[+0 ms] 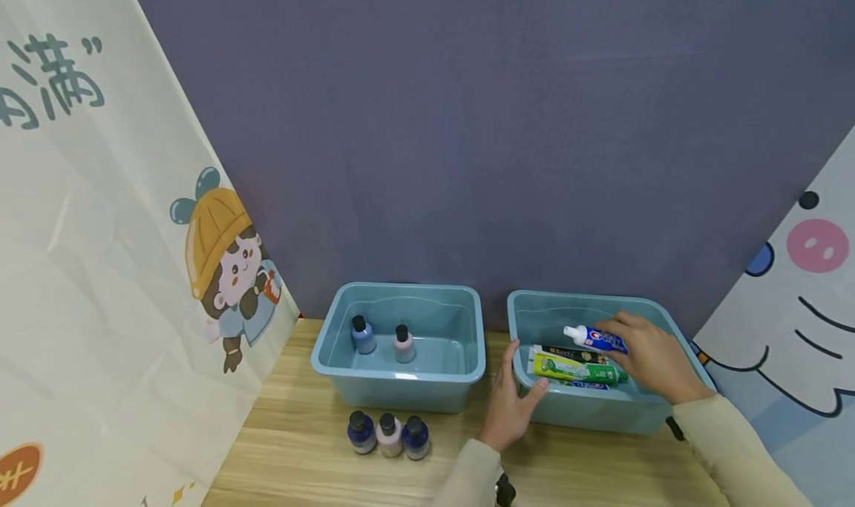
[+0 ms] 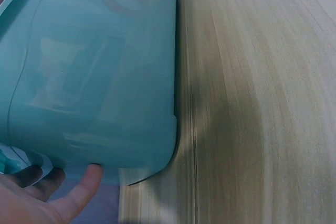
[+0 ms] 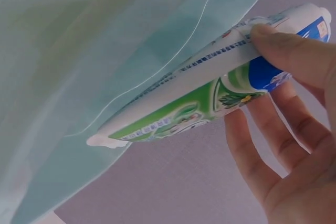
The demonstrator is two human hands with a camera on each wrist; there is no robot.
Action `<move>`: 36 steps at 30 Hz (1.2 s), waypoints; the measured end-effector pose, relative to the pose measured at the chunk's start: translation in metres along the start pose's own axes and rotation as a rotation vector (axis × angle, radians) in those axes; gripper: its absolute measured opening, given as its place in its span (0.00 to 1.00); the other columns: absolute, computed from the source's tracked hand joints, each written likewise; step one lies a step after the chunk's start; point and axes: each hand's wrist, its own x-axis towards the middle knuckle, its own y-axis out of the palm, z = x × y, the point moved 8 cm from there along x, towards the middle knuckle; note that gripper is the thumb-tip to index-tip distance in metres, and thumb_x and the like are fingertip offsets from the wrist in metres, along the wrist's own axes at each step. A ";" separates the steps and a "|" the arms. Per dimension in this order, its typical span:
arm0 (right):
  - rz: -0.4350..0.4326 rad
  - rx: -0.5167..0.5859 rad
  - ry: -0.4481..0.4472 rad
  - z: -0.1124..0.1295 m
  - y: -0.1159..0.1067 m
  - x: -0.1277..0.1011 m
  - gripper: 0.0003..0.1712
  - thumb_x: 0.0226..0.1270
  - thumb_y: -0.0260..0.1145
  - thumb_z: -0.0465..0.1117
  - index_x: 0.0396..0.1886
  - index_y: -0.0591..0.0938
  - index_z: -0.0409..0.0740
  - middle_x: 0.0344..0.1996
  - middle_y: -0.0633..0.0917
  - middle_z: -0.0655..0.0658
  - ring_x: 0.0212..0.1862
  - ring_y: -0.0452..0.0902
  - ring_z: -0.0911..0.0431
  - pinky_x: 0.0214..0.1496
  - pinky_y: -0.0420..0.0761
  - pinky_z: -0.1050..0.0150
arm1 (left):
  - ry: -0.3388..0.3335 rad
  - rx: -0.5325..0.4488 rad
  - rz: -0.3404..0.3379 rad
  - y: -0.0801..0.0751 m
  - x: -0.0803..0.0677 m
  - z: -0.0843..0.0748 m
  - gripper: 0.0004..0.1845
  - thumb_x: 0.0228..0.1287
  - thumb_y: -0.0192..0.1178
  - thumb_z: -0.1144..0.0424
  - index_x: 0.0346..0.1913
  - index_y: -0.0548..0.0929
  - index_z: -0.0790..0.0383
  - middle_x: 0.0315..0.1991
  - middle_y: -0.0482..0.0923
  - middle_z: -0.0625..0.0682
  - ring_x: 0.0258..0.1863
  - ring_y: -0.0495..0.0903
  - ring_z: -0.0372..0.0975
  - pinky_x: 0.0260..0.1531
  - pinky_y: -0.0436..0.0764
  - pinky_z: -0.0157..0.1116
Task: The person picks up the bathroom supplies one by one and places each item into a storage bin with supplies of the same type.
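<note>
In the head view, my right hand (image 1: pixel 651 355) holds a blue-and-white toothpaste tube (image 1: pixel 594 338) above the right-hand blue bin (image 1: pixel 581 416). The right wrist view shows the thumb on one side of this toothpaste tube (image 3: pixel 178 98) and fingers on the other, its green print visible. Inside that bin lie a green-and-yellow toothpaste tube (image 1: pixel 577 370) and a black one (image 1: pixel 571 354), with another blue-printed item partly hidden beneath. My left hand (image 1: pixel 509 410) rests against the bin's near left corner, fingers spread and fairly straight; its thumb (image 2: pixel 84 190) touches the outer wall.
A second blue bin (image 1: pixel 407 390) stands to the left, holding a light-blue bottle (image 1: pixel 364 338) and a pink bottle (image 1: pixel 404 346). Before it on the wooden table (image 1: pixel 287 447) stand two dark-blue bottles (image 1: pixel 361 434) with a pink bottle (image 1: pixel 389 436) between them. A grey-blue partition (image 1: pixel 467 136) rises behind.
</note>
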 end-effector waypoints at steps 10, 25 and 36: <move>0.091 0.021 0.028 -0.003 0.005 0.009 0.27 0.47 0.84 0.35 0.50 0.88 0.43 0.37 0.83 0.49 0.33 0.80 0.57 0.34 0.83 0.55 | -0.011 -0.008 0.013 0.000 0.000 -0.001 0.42 0.69 0.55 0.30 0.78 0.44 0.20 0.81 0.52 0.37 0.77 0.61 0.43 0.71 0.67 0.59; 0.181 0.049 0.064 -0.011 0.025 0.017 0.27 0.51 0.82 0.34 0.53 0.86 0.41 0.44 0.86 0.42 0.42 0.86 0.46 0.44 0.86 0.45 | -0.017 -0.020 0.016 0.000 0.000 0.000 0.41 0.68 0.55 0.30 0.77 0.44 0.18 0.81 0.53 0.39 0.77 0.62 0.43 0.70 0.67 0.60; 0.231 0.052 0.100 -0.018 0.033 0.024 0.26 0.51 0.82 0.35 0.53 0.86 0.41 0.48 0.87 0.40 0.47 0.86 0.43 0.49 0.85 0.41 | -0.016 -0.024 0.014 -0.001 0.000 -0.001 0.41 0.68 0.55 0.29 0.77 0.44 0.17 0.81 0.53 0.39 0.77 0.62 0.44 0.69 0.67 0.61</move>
